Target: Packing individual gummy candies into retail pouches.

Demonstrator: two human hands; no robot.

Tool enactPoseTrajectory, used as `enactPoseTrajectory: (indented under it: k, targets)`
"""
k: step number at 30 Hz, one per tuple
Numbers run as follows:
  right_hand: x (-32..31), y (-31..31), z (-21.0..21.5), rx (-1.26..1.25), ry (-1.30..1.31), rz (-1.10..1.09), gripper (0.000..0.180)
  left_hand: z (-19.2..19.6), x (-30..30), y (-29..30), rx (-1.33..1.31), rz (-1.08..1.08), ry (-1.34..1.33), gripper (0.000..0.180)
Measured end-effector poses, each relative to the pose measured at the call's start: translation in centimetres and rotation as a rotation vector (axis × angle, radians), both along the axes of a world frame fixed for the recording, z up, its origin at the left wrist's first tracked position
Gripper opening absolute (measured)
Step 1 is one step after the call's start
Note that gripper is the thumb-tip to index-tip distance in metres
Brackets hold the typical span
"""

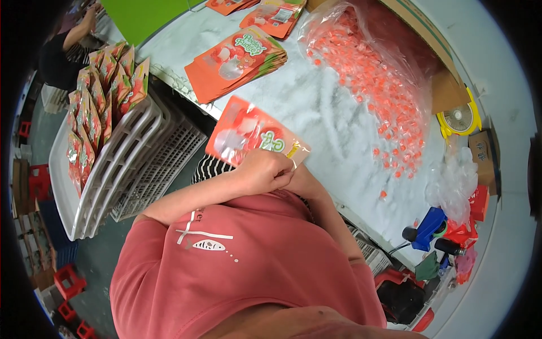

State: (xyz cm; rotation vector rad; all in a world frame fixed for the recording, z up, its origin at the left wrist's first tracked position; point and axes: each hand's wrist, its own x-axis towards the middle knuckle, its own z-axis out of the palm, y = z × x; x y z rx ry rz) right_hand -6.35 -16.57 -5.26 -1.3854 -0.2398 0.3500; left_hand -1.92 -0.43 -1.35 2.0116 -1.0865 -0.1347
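A shiny red and pink printed pouch is tilted above the near edge of the table. My left hand is closed on its lower edge, fingers curled in. Close behind it, my right hand is by the pouch's lower right corner. Its fingers are hidden by my left hand and the pouch. Just beyond lies a stack of matching flat pouches. To the right, small red-and-clear pieces spill across the white tabletop from a clear plastic bag.
Stacked white crates at the left hold upright filled pouches. More pouch stacks lie at the back. A cardboard box, yellow dial scale and blue tool line the right side. Another person works at the far left.
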Motion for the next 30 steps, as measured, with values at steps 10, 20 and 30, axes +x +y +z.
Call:
enactPoseTrajectory:
  k: [10,20,30]
  targets:
    - [-1.0,-1.0,-0.1,0.184,0.231,-0.157,0.047,1.0,2.4,2.0,0.031,-0.023,-0.213,0.065]
    - [-2.6,-2.8,-0.7,0.209,0.326,-0.112,0.032,0.7,2.4,0.7,0.219,-0.242,-0.184,0.083]
    - [-3.7,-3.7,-1.1,0.525,0.35,-0.223,0.043,2.5,2.2,-0.2,0.292,-0.25,-0.356,0.088]
